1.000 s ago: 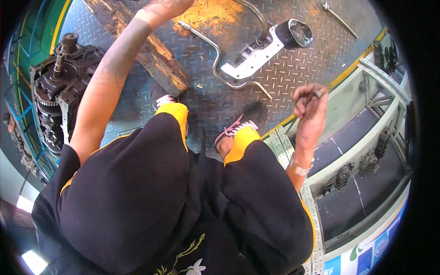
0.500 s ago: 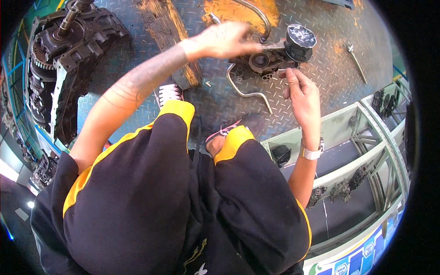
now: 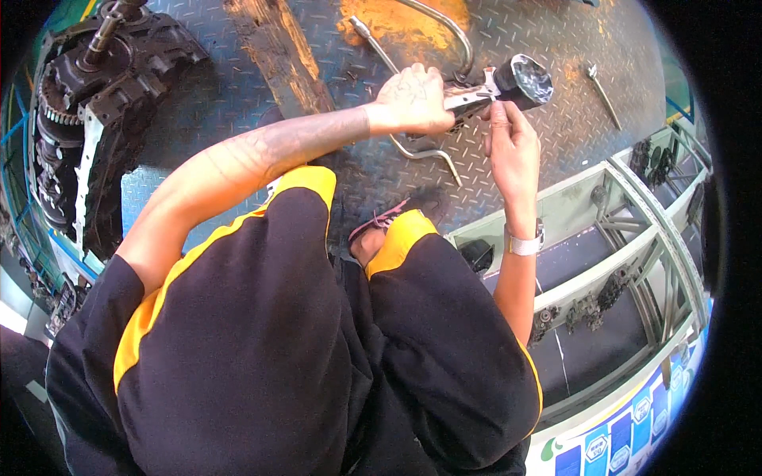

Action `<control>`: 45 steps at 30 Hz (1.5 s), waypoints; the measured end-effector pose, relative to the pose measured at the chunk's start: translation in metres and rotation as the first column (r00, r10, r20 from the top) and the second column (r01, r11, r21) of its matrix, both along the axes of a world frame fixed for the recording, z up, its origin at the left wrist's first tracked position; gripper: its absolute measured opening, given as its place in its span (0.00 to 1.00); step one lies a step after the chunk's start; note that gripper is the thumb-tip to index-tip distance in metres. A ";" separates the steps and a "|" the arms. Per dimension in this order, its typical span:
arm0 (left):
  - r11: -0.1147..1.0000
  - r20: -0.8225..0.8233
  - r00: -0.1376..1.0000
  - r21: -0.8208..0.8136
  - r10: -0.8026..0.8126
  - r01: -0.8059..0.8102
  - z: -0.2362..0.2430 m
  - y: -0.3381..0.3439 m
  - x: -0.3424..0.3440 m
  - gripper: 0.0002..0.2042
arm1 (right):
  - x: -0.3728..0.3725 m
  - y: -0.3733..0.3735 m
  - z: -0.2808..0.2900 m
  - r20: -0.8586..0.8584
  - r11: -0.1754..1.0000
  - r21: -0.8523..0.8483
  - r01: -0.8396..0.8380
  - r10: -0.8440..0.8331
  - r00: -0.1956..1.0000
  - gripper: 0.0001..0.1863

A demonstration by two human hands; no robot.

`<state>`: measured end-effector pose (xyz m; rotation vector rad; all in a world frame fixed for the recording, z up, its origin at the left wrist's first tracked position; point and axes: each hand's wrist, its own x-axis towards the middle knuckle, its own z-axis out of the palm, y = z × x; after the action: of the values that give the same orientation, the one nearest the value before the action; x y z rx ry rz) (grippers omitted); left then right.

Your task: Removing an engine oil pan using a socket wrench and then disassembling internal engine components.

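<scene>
My left hand [image 3: 414, 101] is closed, knuckles up, over a flat silvery metal piece [image 3: 470, 98] that runs from it toward a black cylinder with a shiny silver end [image 3: 530, 81]. The thumb and fingers of my right hand [image 3: 513, 136] are pinched together at the right end of that piece, just below the cylinder; what is between the fingertips is too small to make out. A dark cast metal part lies beneath, mostly hidden by my left hand. Toward me, a bent metal tube [image 3: 438, 152] sticks out on the plate floor.
A long-handled tool [image 3: 371, 41] and a curved pipe [image 3: 456, 32] lie beyond my left hand. To the right rests a wrench [image 3: 605, 97]. A wooden beam [image 3: 282, 59] and a large engine block [image 3: 99, 103] are on the left. A metal frame rack [image 3: 627, 186] stands at right.
My left hand has come down and right, closing over the silvery piece. The cylinder has tipped rightward. My right hand remains pinched, now at the piece's end. The whole view has shifted slightly.
</scene>
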<state>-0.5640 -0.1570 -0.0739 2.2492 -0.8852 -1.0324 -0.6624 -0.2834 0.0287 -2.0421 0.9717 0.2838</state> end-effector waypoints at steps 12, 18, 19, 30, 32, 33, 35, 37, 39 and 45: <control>0.994 -0.250 0.963 0.005 0.105 -0.107 0.045 -0.003 -0.061 0.31 | -0.016 -0.013 0.029 0.350 0.902 0.314 0.296 -0.399 0.847 0.10; 0.984 0.053 0.998 -0.172 -0.036 0.044 0.044 -0.007 -0.022 0.24 | 0.017 -0.037 0.050 0.531 0.685 0.724 0.081 -0.628 0.569 0.23; 0.953 0.204 0.974 -0.263 -0.097 0.150 0.042 -0.005 -0.011 0.21 | 0.017 -0.043 0.054 0.612 0.688 0.723 -0.071 -0.588 0.529 0.25; 0.795 0.518 0.770 -0.250 -0.372 0.553 0.056 0.024 0.051 0.22 | 0.000 -0.056 0.072 0.579 0.597 0.795 -0.110 -0.692 0.432 0.19; 0.803 0.524 0.809 -0.343 -0.267 0.488 0.046 0.051 0.022 0.33 | -0.003 -0.039 0.067 0.577 0.611 0.791 -0.037 -0.723 0.380 0.21; 0.883 0.406 0.859 -0.211 -0.311 0.419 0.059 0.060 0.016 0.34 | 0.001 -0.031 0.049 0.554 0.562 0.821 -0.097 -0.745 0.372 0.22; 0.935 0.325 0.907 -0.140 -0.269 0.327 0.071 0.067 -0.007 0.35 | 0.010 -0.009 0.045 0.506 0.536 0.845 -0.003 -0.796 0.332 0.25; 0.940 0.325 0.925 -0.204 -0.197 0.272 0.072 0.067 -0.022 0.35 | 0.010 0.004 0.039 0.509 0.550 0.834 0.036 -0.793 0.335 0.25; 0.945 0.308 0.921 -0.146 -0.237 0.292 0.084 0.066 -0.023 0.36 | 0.010 0.020 0.034 0.546 0.601 0.792 0.105 -0.775 0.319 0.24; 0.926 0.364 0.888 -0.142 -0.280 0.350 0.079 0.068 -0.024 0.39 | 0.001 0.015 0.022 0.452 0.506 0.846 0.169 -0.848 0.277 0.24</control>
<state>-0.5884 -0.0886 0.0056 2.1820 -1.4772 -0.6482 -0.6613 -0.2685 0.0508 -0.7629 0.6905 -0.6983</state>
